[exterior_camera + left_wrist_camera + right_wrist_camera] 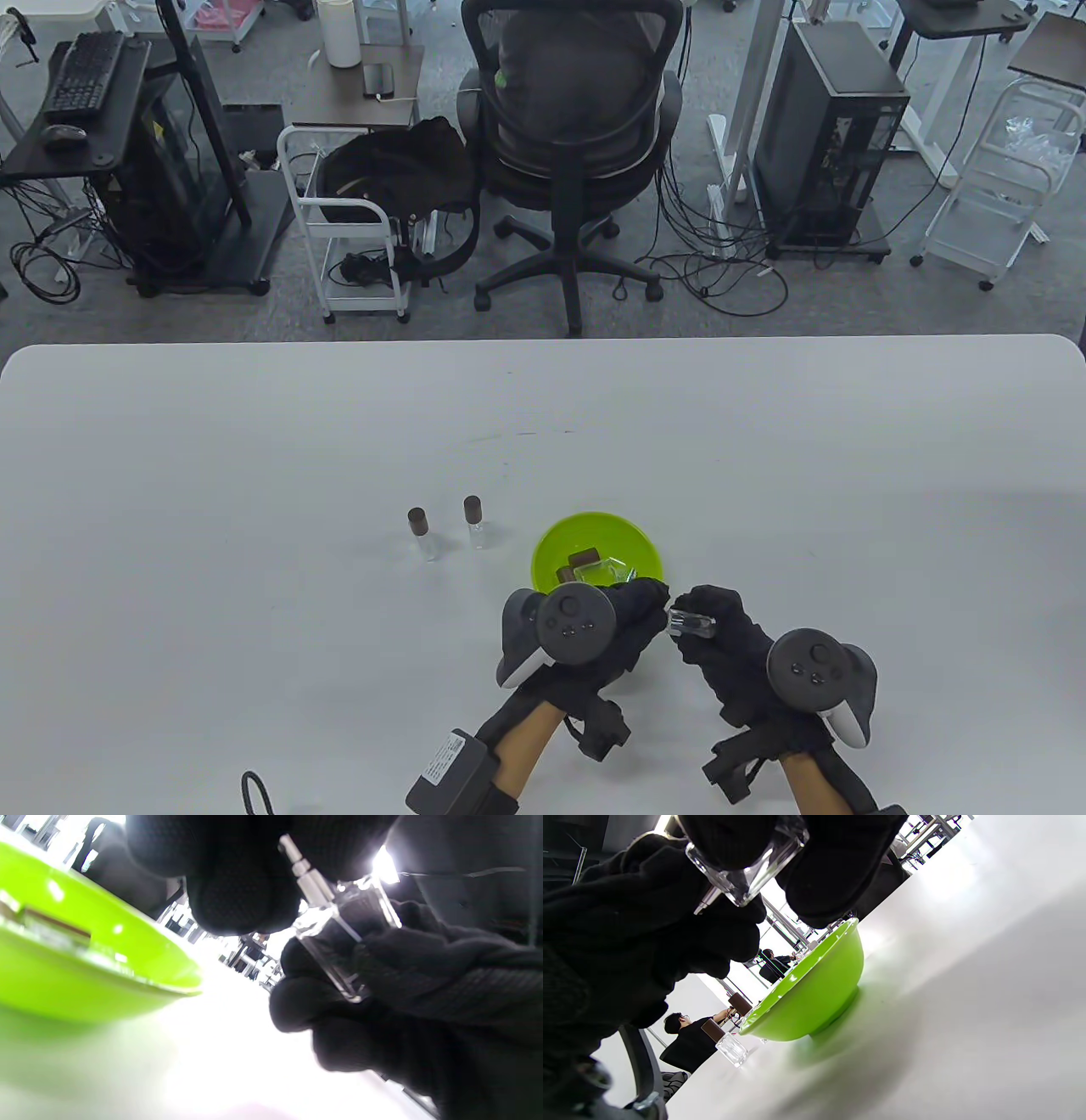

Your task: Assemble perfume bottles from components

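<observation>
Gloved right hand (721,632) gripped a clear bottle (691,626) while left fingertips (237,887) pinched its sprayer (303,872); capping seemingly came next.

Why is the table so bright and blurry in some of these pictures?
In the left wrist view, glare washes the table nearly white and the green bowl is soft, too close to focus. In the right wrist view the table's near part blurs and the bowl casts a greenish shadow. The table view is even and sharp.

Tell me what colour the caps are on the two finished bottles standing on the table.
Dark brown caps on clear glass bottles, shown best in the table view.
</observation>
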`<state>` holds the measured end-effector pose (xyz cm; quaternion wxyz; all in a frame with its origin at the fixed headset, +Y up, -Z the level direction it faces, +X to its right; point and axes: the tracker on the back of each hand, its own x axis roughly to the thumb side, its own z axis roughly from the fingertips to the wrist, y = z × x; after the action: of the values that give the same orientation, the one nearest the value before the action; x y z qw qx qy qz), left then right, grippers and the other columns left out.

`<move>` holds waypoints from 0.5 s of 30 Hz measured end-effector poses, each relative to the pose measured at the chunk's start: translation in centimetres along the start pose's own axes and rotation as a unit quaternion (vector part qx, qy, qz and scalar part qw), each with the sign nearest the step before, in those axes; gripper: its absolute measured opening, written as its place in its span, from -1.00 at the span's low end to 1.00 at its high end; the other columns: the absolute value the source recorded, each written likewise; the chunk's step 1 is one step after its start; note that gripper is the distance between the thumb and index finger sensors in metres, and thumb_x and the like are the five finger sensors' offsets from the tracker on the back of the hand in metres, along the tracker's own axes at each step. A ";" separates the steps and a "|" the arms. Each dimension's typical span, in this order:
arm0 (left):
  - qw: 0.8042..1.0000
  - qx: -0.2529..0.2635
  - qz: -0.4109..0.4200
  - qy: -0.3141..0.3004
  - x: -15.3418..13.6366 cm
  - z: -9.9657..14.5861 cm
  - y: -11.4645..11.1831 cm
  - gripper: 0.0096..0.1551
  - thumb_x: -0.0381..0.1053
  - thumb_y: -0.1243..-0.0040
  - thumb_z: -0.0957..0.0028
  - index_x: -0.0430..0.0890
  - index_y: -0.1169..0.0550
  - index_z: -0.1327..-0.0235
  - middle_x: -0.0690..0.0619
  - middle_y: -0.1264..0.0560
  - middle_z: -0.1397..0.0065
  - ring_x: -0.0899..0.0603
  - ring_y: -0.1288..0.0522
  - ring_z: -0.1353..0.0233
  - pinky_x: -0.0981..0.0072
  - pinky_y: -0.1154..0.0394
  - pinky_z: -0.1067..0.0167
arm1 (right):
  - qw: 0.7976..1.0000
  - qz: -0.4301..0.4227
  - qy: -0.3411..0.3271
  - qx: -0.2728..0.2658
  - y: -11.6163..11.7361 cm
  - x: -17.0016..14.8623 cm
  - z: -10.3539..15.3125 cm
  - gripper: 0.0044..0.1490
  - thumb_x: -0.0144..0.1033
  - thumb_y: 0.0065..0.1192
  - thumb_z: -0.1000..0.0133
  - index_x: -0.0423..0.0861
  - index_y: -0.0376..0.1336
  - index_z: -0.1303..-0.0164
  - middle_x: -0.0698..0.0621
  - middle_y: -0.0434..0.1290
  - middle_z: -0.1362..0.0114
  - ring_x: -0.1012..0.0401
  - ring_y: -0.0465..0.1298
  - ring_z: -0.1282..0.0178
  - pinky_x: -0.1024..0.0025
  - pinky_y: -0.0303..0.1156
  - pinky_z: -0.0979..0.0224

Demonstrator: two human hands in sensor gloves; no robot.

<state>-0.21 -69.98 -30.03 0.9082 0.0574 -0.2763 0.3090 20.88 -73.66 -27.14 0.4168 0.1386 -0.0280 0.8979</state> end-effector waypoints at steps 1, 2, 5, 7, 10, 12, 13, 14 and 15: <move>1.000 0.002 -0.019 -0.009 0.1 0.0 0.1 -0.53 0.07 -0.13 -0.14 0.03 -0.49 -0.30 0.05 -0.61 -0.30 -0.06 -0.68 -0.16 0.28 -0.56 -0.23 | 1.000 -0.009 0.003 0.002 -0.1 -0.1 0.0 -0.26 -0.22 0.12 -0.18 -0.09 -0.05 -0.51 -0.13 0.32 -0.56 0.09 0.63 -0.38 0.43 0.67 -0.36; 1.000 0.002 -0.025 -0.011 0.1 0.0 0.3 -0.49 0.10 -0.13 -0.15 0.02 -0.47 -0.35 0.06 -0.60 -0.33 -0.07 -0.67 -0.20 0.24 -0.55 -0.27 | 1.000 -0.012 0.004 0.000 -0.2 -0.1 0.0 -0.26 -0.22 0.12 -0.18 -0.10 -0.06 -0.51 -0.13 0.32 -0.56 0.08 0.63 -0.38 0.43 0.67 -0.35; 0.999 -0.003 -0.035 0.018 -0.2 -0.3 1.4 -0.39 0.13 -0.09 -0.19 -0.03 -0.40 -0.48 0.01 -0.55 -0.44 -0.14 -0.65 -0.29 0.15 -0.52 -0.31 | 1.000 0.020 0.004 -0.021 -0.9 -0.2 0.0 -0.26 -0.22 0.11 -0.19 -0.10 -0.06 -0.51 -0.13 0.32 -0.57 0.08 0.62 -0.38 0.43 0.67 -0.36; 0.997 0.018 -0.058 0.042 -0.5 -0.6 2.2 -0.39 0.11 -0.13 -0.18 -0.05 -0.40 -0.49 -0.01 -0.55 -0.46 -0.16 -0.65 -0.28 0.13 -0.52 -0.30 | 0.999 0.018 0.011 -0.033 -1.2 -0.6 0.0 -0.26 -0.23 0.11 -0.19 -0.10 -0.06 -0.51 -0.14 0.31 -0.57 0.08 0.62 -0.38 0.43 0.67 -0.35; 0.983 -0.019 -0.162 0.087 -1.1 -1.9 3.3 -0.35 0.09 -0.19 -0.16 -0.05 -0.39 -0.50 -0.01 -0.54 -0.47 -0.15 -0.65 -0.27 0.14 -0.52 -0.28 | 0.999 0.015 0.023 -0.047 -1.7 -1.1 0.0 -0.26 -0.23 0.12 -0.19 -0.11 -0.06 -0.51 -0.15 0.32 -0.56 0.07 0.62 -0.38 0.41 0.66 -0.35; 0.957 -0.071 -0.250 0.126 -1.4 -2.7 3.4 -0.33 0.11 -0.22 -0.14 -0.04 -0.39 -0.51 0.01 -0.54 -0.48 -0.13 -0.65 -0.26 0.16 -0.53 -0.27 | 0.998 0.018 0.028 -0.054 -2.0 -1.4 0.0 -0.26 -0.23 0.12 -0.19 -0.11 -0.06 -0.51 -0.15 0.32 -0.56 0.07 0.62 -0.38 0.42 0.67 -0.35; 0.948 -0.087 -0.275 0.135 -1.5 -3.0 3.2 -0.33 0.11 -0.23 -0.13 -0.04 -0.39 -0.51 0.02 -0.54 -0.47 -0.12 -0.66 -0.24 0.17 -0.53 -0.26 | 0.998 0.017 0.030 -0.056 -2.1 -1.5 0.0 -0.26 -0.23 0.12 -0.19 -0.11 -0.06 -0.51 -0.15 0.32 -0.56 0.07 0.62 -0.38 0.41 0.66 -0.35; 0.935 -0.104 -0.305 0.145 -1.8 -3.3 2.9 -0.33 0.11 -0.24 -0.12 -0.03 -0.40 -0.50 0.02 -0.55 -0.46 -0.11 -0.66 -0.23 0.18 -0.53 -0.25 | 0.998 0.014 0.034 -0.058 -2.3 -1.7 0.0 -0.26 -0.23 0.12 -0.19 -0.11 -0.06 -0.51 -0.15 0.32 -0.56 0.07 0.62 -0.38 0.41 0.66 -0.35; 0.923 -0.120 -0.333 0.152 -2.0 -3.7 2.4 -0.34 0.11 -0.24 -0.12 -0.03 -0.40 -0.50 0.03 -0.55 -0.46 -0.10 -0.66 -0.21 0.20 -0.53 -0.23 | 0.997 0.012 0.037 -0.060 -2.3 -1.8 0.0 -0.26 -0.24 0.12 -0.19 -0.11 -0.06 -0.51 -0.15 0.32 -0.56 0.06 0.62 -0.38 0.41 0.66 -0.35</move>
<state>-1.24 -68.10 -34.36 0.9899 -0.0105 -0.1349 -0.0420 23.77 -73.49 -27.84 0.4146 0.0800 -0.0678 0.9040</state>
